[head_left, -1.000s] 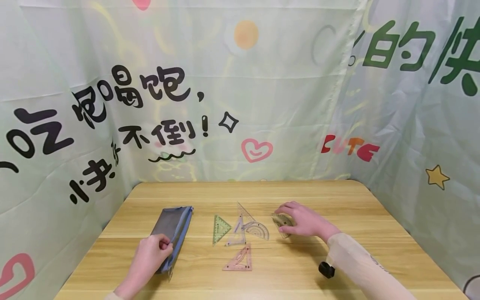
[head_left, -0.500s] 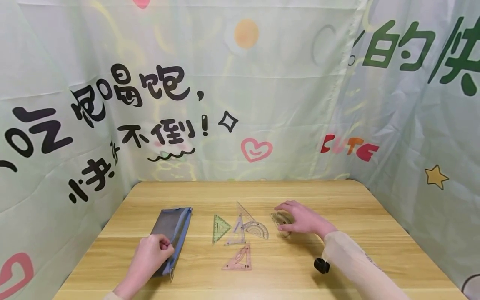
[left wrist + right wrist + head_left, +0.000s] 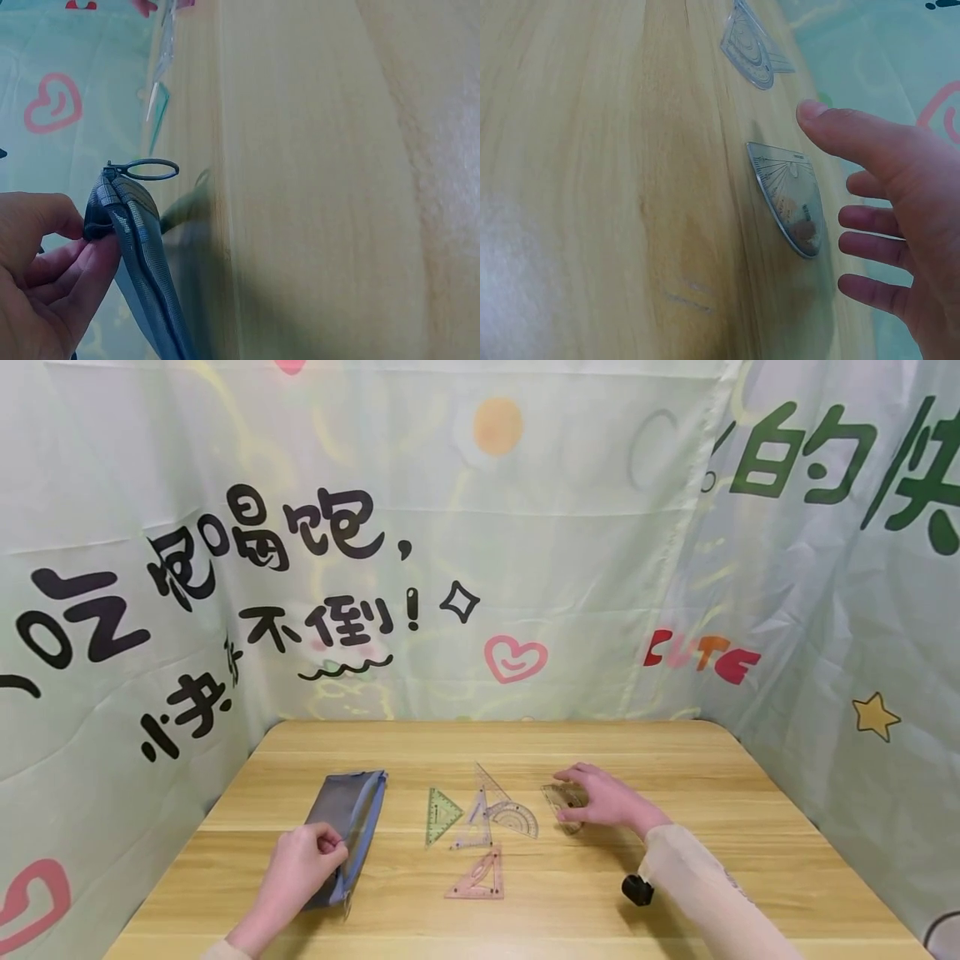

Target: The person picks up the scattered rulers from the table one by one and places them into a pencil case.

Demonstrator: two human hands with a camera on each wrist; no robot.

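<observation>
My left hand (image 3: 296,864) pinches the near end of a blue-edged, dark mesh zip pouch (image 3: 333,802). In the left wrist view, thumb and fingers grip the pouch's corner beside its looped zip pull (image 3: 154,177). On the right, my right hand (image 3: 607,799) hovers with spread, slightly bent fingers around a clear protractor (image 3: 791,202). A gap shows between the fingertips and that protractor in the right wrist view. Mid-table lie a green set square (image 3: 433,818), a purple set square (image 3: 472,842), a pink set square (image 3: 468,891), and a second clear protractor (image 3: 516,820).
A clear set square (image 3: 489,787) partly overlaps the second protractor at the centre. A small black device (image 3: 637,890) hangs under the right wrist. Printed cloth (image 3: 570,568) hangs behind and along both sides of the wooden table (image 3: 570,927).
Both hands keep almost the same pose and place. The right forearm and the black device under its wrist shift slightly left.
</observation>
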